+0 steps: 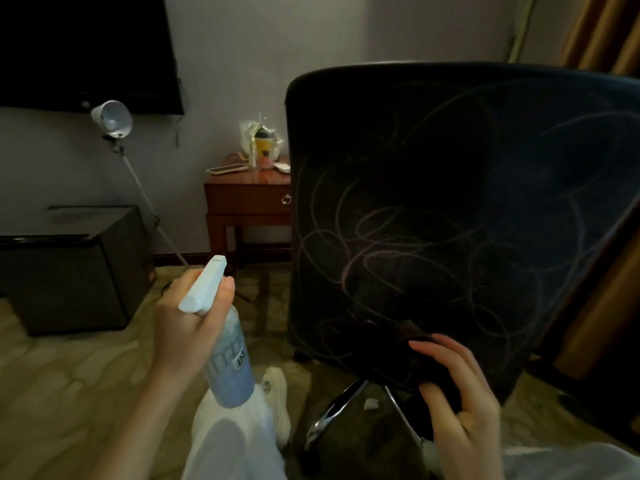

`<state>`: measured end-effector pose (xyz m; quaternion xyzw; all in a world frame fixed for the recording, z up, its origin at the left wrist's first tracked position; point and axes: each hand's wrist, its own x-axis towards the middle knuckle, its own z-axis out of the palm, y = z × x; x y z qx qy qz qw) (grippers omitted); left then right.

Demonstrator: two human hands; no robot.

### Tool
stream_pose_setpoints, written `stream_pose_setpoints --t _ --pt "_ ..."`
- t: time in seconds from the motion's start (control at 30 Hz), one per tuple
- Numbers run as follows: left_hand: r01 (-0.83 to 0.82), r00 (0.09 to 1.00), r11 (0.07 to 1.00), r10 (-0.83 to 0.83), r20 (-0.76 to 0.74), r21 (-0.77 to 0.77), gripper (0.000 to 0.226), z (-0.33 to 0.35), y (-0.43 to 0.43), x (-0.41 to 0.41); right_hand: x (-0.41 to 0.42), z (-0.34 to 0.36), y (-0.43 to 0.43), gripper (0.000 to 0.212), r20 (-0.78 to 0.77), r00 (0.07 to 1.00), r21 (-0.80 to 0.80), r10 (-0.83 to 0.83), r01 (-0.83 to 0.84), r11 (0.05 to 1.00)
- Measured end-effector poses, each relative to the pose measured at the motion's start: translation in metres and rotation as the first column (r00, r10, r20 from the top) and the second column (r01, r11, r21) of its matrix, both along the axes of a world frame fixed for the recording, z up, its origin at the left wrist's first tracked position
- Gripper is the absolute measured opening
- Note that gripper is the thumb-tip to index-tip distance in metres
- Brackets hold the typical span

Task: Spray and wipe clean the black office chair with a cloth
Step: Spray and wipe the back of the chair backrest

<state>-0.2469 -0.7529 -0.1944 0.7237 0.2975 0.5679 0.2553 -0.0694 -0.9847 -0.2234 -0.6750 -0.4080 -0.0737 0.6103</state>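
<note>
The black office chair [450, 202] stands before me with its backrest rear facing me, covered in looping pale scribble lines. Its chrome base legs [329, 414] show below. My left hand [183, 327] grips a spray bottle [227, 355] with a white trigger head and bluish liquid, the nozzle pointing up and right toward the chair. My right hand [457, 393] holds a dark cloth [391, 351] against the lower part of the backrest.
A wooden side table [247, 202] with a phone, bag and small items stands behind the chair's left. A lamp on a stand [112, 119] leans by the wall. A dark cabinet [69, 268] sits at left. My white-trousered leg [225, 441] and shoe are below.
</note>
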Motion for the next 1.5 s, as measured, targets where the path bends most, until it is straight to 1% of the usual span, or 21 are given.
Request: stream_pose_setpoints --t 0.1,0.27,0.4,0.53,0.7,0.8,0.87,0.93,1.0,1.07,1.17,1.3,1.4,1.5 --pt "-0.113 0.993 0.994 0.112 -0.044 -0.011 0.038 -0.019 0.022 -0.013 -0.003 -0.008 0.033 0.047 -0.003 0.996 -0.070 0.093 -0.093 0.993" --pt "-0.257 0.961 0.961 0.243 -0.129 -0.102 0.017 -0.064 0.066 -0.036 -0.008 -0.026 0.094 0.044 -0.021 0.977 -0.193 0.211 -0.211 0.958" --pt "-0.428 0.890 0.882 0.375 -0.260 -0.194 0.021 -0.117 0.098 -0.051 -0.012 -0.044 0.143 0.043 -0.026 0.964 -0.281 0.264 -0.260 0.924" --pt "-0.514 0.847 0.789 0.405 -0.346 -0.335 0.020 -0.175 0.113 -0.062 -0.018 -0.067 0.185 0.042 -0.037 0.956 -0.349 0.290 -0.284 0.893" --pt "-0.568 0.809 0.671 0.348 -0.474 -0.477 0.022 -0.258 0.136 -0.082 -0.037 -0.112 0.221 0.039 -0.054 0.952 -0.449 0.302 -0.293 0.844" --pt "-0.563 0.821 0.580 0.310 -0.480 -0.588 0.024 -0.309 0.144 -0.088 -0.046 -0.137 0.230 0.040 -0.067 0.947 -0.505 0.313 -0.302 0.808" --pt "-0.567 0.820 0.519 0.289 -0.493 -0.640 0.026 -0.340 0.141 -0.089 -0.048 -0.151 0.232 0.044 -0.079 0.945 -0.540 0.316 -0.307 0.783" --pt "-0.582 0.812 0.455 0.280 -0.513 -0.673 0.025 -0.371 0.134 -0.093 -0.047 -0.161 0.234 0.049 -0.098 0.946 -0.574 0.309 -0.307 0.759" --pt "-0.582 0.813 0.413 0.253 -0.525 -0.701 0.025 -0.401 0.124 -0.098 -0.044 -0.167 0.237 0.043 -0.084 0.947 -0.590 0.310 -0.298 0.751" --pt "-0.590 0.804 0.373 0.195 -0.561 -0.716 0.024 -0.428 0.115 -0.104 -0.040 -0.169 0.242 0.041 -0.075 0.948 -0.615 0.309 -0.288 0.734" --pt "-0.630 0.769 0.287 0.106 -0.630 -0.721 0.026 -0.458 0.104 -0.115 -0.035 -0.169 0.247 0.042 -0.082 0.949 -0.651 0.305 -0.282 0.704" --pt "-0.680 0.708 0.305 0.039 -0.705 -0.666 0.025 -0.473 0.098 -0.120 -0.033 -0.169 0.252 0.043 -0.083 0.949 -0.672 0.303 -0.277 0.686" --pt "-0.688 0.693 0.303 0.003 -0.721 -0.660 0.026 -0.470 0.102 -0.119 -0.035 -0.170 0.253 0.041 -0.099 0.944 -0.671 0.316 -0.298 0.679" --pt "-0.692 0.680 0.304 -0.032 -0.733 -0.655 0.033 -0.462 0.105 -0.120 -0.044 -0.167 0.253 0.041 -0.126 0.936 -0.660 0.330 -0.327 0.676"
